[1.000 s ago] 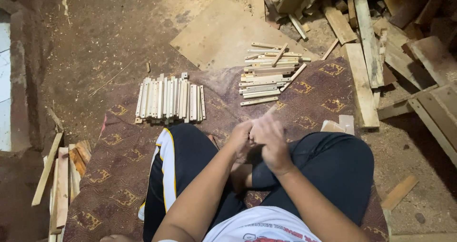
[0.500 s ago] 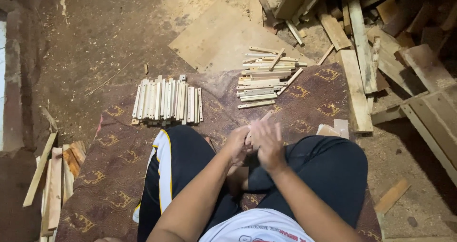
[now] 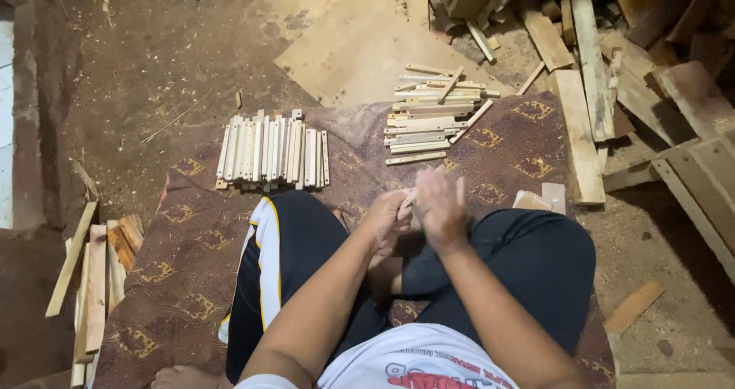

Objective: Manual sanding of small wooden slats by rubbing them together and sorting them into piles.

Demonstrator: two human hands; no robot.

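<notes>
I read this as the rubbing step — left hand [image 3: 387, 220] clenched on a thin wooden stick [image 3: 410, 197] above the lap, right hand [image 3: 440, 209] flat against it, grasp unclear — next likely setting it on the tidy row [image 3: 272, 152].

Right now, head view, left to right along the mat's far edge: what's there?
Neat row of wooden slats → loose stack of wooden slats → long plank beside the patterned mat.
</notes>
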